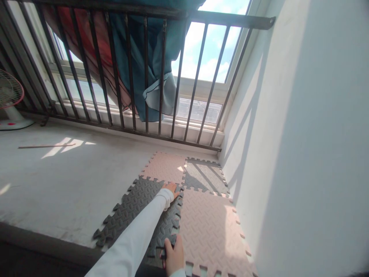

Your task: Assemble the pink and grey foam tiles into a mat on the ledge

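Observation:
Four foam puzzle tiles lie on the floor in a two-by-two block. The near left one is dark grey, the near right one pink. Behind them are a smaller-looking pink tile and a grey tile. My left hand rests flat at the far right corner of the near dark tile, close to where all four meet. My right hand pinches that dark tile's near right corner between thumb and fingers. Gaps show along the seam between the dark tile and the near pink one.
A white wall rises at the right. Dark metal railings stand behind the tiles, with red and teal curtains beyond. A fan and a thin stick are on the floor at left. The floor drops off at a front edge.

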### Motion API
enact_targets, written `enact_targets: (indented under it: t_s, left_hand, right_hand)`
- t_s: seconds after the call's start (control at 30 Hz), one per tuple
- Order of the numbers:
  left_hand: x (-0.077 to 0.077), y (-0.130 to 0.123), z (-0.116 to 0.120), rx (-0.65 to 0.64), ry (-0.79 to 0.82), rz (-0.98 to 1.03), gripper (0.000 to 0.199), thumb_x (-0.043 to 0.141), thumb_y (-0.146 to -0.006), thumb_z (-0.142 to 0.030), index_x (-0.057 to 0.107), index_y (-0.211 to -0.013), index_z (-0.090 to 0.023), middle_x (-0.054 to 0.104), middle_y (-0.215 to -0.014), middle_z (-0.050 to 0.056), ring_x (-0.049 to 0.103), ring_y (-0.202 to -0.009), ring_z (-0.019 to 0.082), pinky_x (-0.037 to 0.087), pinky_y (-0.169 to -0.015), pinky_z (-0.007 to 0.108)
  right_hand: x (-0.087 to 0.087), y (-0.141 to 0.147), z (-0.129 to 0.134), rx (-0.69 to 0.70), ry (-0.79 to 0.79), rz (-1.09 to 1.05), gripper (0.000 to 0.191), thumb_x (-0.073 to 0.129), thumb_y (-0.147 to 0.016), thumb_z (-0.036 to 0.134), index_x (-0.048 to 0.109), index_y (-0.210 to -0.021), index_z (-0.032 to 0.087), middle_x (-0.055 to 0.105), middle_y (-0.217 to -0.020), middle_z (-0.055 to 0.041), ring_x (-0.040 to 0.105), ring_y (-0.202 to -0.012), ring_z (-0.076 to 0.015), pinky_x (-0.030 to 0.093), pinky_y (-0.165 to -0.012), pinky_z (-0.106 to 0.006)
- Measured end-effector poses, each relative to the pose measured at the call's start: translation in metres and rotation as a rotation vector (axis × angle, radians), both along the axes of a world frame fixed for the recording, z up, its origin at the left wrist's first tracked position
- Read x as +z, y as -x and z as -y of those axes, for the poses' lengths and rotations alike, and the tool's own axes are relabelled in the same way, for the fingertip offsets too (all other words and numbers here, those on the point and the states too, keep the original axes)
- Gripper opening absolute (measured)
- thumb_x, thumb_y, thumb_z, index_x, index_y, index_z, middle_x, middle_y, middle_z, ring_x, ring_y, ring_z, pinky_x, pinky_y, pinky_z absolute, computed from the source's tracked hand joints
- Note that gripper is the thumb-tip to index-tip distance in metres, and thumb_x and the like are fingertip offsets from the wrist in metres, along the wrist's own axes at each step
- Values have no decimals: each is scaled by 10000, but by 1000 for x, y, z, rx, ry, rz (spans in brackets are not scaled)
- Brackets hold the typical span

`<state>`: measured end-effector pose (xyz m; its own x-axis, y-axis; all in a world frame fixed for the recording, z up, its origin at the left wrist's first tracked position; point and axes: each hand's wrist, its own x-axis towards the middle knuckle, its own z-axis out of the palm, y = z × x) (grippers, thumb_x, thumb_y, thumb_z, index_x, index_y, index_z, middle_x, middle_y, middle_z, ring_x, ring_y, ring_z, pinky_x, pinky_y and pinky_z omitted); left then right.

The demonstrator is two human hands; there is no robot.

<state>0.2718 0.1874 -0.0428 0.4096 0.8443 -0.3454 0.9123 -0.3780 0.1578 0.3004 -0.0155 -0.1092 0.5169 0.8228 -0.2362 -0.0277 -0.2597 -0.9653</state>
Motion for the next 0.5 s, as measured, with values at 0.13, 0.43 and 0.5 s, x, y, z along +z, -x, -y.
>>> enact_targets:
  t_s: [0.13,0.43,0.5]
  left_hand:
    - [-1,0,3,-3,-21,0,547,303,-807,-428,255,-1303,-203,230,-1387,57,149,-1274,177,113,-1024,428]
    - [3,-2,7,9,-33,7,535,306,-804,-437,278,-1293,-221,254,-1379,54,162,-1271,196,123,-1019,446]
    - [2,-1,7,7,-33,12,534,311,-801,-444,285,-1290,-231,259,-1378,48,166,-1270,200,127,-1018,453]
  right_hand:
    - [-4,1,0,-22,-39,7,358,555,-581,508,515,-776,210,552,-558,14,576,-581,-178,378,-351,-223]
    - [-9,8,4,-24,-49,56,342,517,-629,492,538,-833,219,558,-537,14,582,-597,-183,417,-407,-238]
    - [-10,8,5,-26,-50,92,359,513,-629,505,544,-846,220,558,-534,11,582,-589,-189,426,-418,-251]
